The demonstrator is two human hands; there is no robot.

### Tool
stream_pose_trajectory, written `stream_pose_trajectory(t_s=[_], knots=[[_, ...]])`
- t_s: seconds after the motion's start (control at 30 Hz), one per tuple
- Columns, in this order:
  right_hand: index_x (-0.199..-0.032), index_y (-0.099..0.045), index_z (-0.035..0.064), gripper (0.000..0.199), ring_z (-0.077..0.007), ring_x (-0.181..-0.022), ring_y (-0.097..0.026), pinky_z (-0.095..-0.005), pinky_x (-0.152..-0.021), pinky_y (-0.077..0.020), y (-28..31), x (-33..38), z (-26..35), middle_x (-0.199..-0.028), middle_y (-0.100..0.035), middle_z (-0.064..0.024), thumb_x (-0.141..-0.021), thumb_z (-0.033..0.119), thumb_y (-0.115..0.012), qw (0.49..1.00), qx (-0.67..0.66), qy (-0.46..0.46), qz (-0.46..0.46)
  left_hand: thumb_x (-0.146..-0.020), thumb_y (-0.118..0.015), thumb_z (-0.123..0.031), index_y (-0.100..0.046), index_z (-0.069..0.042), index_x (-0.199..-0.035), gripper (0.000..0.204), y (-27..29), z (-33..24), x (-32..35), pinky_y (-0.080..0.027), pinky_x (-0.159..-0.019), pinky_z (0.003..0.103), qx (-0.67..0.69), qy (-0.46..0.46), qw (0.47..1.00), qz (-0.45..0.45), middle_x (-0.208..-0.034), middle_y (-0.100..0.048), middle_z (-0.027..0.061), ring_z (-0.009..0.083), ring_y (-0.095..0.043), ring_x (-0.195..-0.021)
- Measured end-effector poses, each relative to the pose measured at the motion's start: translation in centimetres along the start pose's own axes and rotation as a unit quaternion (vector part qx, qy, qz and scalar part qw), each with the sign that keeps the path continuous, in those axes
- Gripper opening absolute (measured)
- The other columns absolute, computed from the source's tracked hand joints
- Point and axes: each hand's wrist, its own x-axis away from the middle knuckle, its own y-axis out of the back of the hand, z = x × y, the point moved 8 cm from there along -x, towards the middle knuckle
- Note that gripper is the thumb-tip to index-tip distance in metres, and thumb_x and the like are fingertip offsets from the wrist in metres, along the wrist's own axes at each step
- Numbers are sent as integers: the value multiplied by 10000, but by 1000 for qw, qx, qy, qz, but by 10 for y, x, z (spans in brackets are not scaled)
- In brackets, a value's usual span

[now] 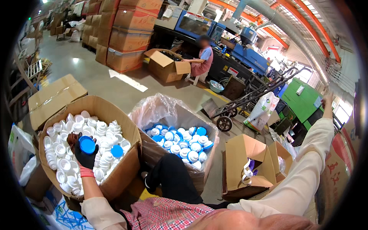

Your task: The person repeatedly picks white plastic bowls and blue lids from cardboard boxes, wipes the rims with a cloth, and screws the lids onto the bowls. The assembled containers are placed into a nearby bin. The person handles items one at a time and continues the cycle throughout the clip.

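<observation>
My left hand (pixel 86 158), in a dark glove with a red cuff, is over an open cardboard box on the left. A round blue lid (pixel 87 145) is held in its fingers. White plastic caps (pixel 61 149) fill that box around the hand, and another blue lid (pixel 117 151) lies on them. To the right, a plastic-lined box holds blue-and-white capped pieces (pixel 184 145). My right arm stretches out to the far right, with my right hand (pixel 327 101) raised near a green machine; its fingers are too small to make out.
Beyond the boxes, a co-worker (pixel 203 59) sits by an open carton (pixel 163 67). A hand truck (pixel 230 111) and a white sack (pixel 262 111) stand at the right. An open carton (pixel 245 165) with purple and white pieces is nearer. Stacked cartons (pixel 128 40) rise at the back.
</observation>
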Motion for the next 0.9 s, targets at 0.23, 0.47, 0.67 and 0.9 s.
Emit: stream_pose_trajectory(t_s=[0.23,0.47,0.67,0.9], knots=[[-1511,-203,235,742,-265,-518,-551,-362,-385,-411,-37,-31,20,-1332,-499,-172,-838,-14,-390,997,19,68,8,-719,-739,78,-407,-99,-1335,722,28,6,5,-550,-880,481,-123,-59,991,-11,-1328,-483,106,316,-591,-1102],[-1525,-140,294,903,-266,-449,-534,-362,-368,-401,-39,-38,51,-1471,-360,-127,-758,-68,-449,981,51,183,-42,-730,-746,42,-402,-50,-1308,679,37,7,18,-549,-874,454,17,26,998,-62,-1290,-511,134,305,-599,-1091],[-1520,-147,318,844,-204,-418,-489,-338,-342,-322,-64,54,6,-1001,-602,-188,-790,-31,-388,997,71,-5,21,-737,-763,-21,-380,-50,-1330,706,61,1,6,-532,-881,403,-26,37,997,-67,-1227,-563,145,285,-624,-1050],[-1523,-112,321,837,-196,-410,-489,-335,-327,-314,-68,51,27,-810,-587,-149,-800,9,-397,998,35,48,1,-776,-754,-65,-364,-42,-1351,695,74,9,22,-508,-918,395,158,110,978,-78,-1270,-548,160,277,-588,-1111]])
